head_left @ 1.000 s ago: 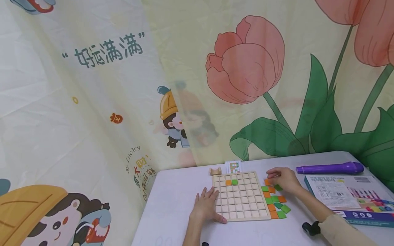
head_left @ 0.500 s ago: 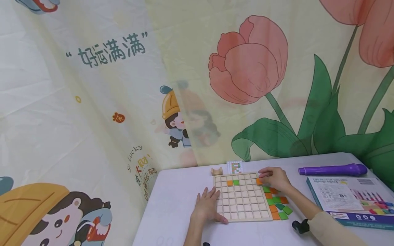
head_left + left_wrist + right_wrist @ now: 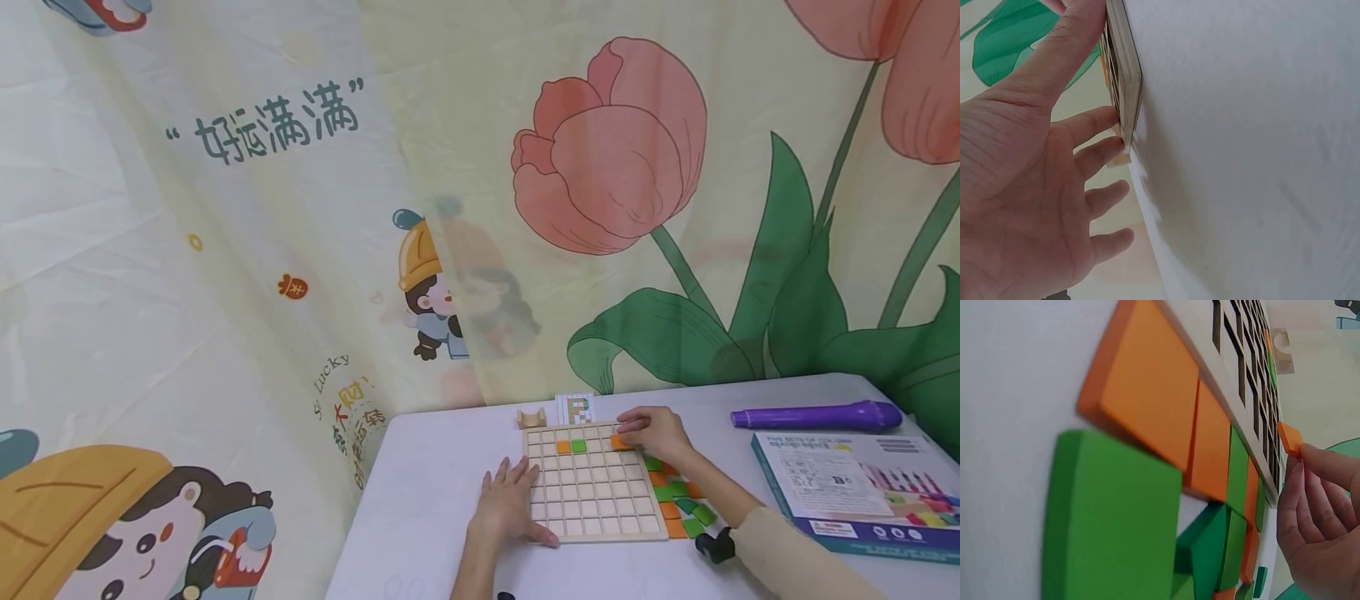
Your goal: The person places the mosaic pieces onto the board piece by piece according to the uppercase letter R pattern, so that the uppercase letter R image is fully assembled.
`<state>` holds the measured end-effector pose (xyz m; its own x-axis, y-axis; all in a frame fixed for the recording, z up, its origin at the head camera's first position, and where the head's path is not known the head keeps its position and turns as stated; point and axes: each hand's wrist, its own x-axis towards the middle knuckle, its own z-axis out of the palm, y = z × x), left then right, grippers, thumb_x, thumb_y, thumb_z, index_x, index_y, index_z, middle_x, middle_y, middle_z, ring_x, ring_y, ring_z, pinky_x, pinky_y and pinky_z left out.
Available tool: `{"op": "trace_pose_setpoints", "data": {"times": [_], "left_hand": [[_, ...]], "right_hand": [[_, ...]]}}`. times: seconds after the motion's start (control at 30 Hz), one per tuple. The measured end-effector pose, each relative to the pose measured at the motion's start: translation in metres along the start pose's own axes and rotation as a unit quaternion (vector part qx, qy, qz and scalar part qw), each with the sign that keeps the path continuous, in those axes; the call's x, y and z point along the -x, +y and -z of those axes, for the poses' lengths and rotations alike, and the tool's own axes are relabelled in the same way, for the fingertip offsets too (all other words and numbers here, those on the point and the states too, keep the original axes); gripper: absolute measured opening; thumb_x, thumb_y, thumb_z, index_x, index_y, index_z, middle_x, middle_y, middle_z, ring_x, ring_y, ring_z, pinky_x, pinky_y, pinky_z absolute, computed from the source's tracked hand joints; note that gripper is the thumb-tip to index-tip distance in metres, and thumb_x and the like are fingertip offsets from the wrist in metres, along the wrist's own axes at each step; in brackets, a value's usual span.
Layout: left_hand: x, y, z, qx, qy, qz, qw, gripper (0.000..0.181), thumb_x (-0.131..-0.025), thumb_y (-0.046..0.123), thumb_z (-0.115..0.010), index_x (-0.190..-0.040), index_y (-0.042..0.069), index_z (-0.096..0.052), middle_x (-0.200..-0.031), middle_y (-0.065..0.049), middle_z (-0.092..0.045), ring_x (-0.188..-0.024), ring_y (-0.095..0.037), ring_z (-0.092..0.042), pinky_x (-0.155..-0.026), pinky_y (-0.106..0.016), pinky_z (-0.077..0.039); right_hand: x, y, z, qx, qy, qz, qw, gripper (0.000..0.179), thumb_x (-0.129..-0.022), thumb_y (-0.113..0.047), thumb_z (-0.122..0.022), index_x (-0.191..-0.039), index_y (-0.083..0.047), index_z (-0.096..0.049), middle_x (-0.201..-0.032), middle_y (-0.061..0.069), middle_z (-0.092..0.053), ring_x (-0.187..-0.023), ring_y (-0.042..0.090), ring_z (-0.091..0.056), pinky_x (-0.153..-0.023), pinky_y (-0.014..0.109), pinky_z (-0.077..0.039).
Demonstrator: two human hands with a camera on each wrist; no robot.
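A wooden grid board [image 3: 592, 492] lies on the white table, with an orange tile [image 3: 564, 447] and a green tile [image 3: 578, 447] side by side in its upper row. My right hand [image 3: 660, 435] pinches another orange square tile [image 3: 1291, 439] between thumb and fingers, held over the board's upper right part. At the board's left side rests my left hand [image 3: 504, 504], fingers spread and fingertips touching the edge; its thumb [image 3: 1054, 59] lies along the near edge. Loose orange and green tiles [image 3: 1116, 519] lie along the board's right side, partly hidden by my right arm.
Behind the board stand a small notched wooden piece [image 3: 532, 417] and a card with a coloured grid pattern [image 3: 576, 408]. To the right lie a purple microphone [image 3: 816, 416] and a flat printed box [image 3: 855, 492]. A printed curtain [image 3: 480, 167] hangs behind the table.
My right hand has picked the orange tile from the loose ones and carried it left over the board's upper right part. My left hand stays at the board's edge.
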<state>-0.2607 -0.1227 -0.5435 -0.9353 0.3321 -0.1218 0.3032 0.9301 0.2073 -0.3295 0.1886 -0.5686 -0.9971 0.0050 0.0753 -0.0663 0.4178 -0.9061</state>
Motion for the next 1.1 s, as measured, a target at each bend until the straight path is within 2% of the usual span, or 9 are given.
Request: {"op": "trace_pose_setpoints", "data": {"times": [0.23, 0.5, 0.87, 1.1], "left_hand": [[0.002, 0.001, 0.001, -0.004, 0.002, -0.003, 1.0, 0.123, -0.053, 0.062, -0.097, -0.155, 0.014, -0.05, -0.166, -0.01, -0.04, -0.154, -0.041, -0.03, -0.121, -0.065, -0.028], [0.001, 0.002, 0.002, -0.004, 0.006, -0.003, 1.0, 0.122, -0.052, 0.063, -0.097, -0.155, 0.014, -0.051, -0.165, -0.01, -0.041, -0.154, -0.04, -0.031, -0.122, -0.064, -0.028], [0.003, 0.003, 0.001, -0.003, -0.005, 0.0, 1.0, 0.122, -0.054, 0.063, -0.096, -0.155, 0.014, -0.05, -0.166, -0.01, -0.039, -0.155, -0.039, -0.029, -0.122, -0.063, -0.028], [0.001, 0.002, 0.002, -0.006, 0.004, 0.0, 1.0, 0.12, -0.055, 0.061, -0.097, -0.155, 0.014, -0.05, -0.165, -0.01, -0.04, -0.155, -0.039, -0.03, -0.122, -0.063, -0.029]], "right_hand": [[-0.005, 0.001, -0.017, -0.01, 0.008, -0.012, 0.9998, 0.028, -0.085, -0.003, -0.085, -0.111, 0.003, -0.075, -0.086, 0.003, -0.078, -0.078, 0.018, -0.076, -0.068, 0.027, -0.062], [-0.008, -0.005, -0.028, -0.02, 0.005, -0.011, 0.9997, 0.026, -0.084, -0.002, -0.085, -0.108, 0.003, -0.075, -0.085, 0.004, -0.078, -0.076, 0.019, -0.076, -0.067, 0.029, -0.062], [-0.01, -0.008, -0.042, 0.044, 0.007, 0.013, 0.9989, 0.018, -0.086, -0.005, -0.084, -0.103, -0.003, -0.077, -0.081, -0.002, -0.074, -0.074, 0.014, -0.07, -0.067, 0.031, -0.059], [-0.012, -0.009, -0.047, 0.074, 0.004, 0.028, 0.9968, 0.015, -0.087, -0.005, -0.082, -0.101, -0.005, -0.077, -0.08, -0.004, -0.073, -0.076, 0.013, -0.069, -0.069, 0.031, -0.058]]}}
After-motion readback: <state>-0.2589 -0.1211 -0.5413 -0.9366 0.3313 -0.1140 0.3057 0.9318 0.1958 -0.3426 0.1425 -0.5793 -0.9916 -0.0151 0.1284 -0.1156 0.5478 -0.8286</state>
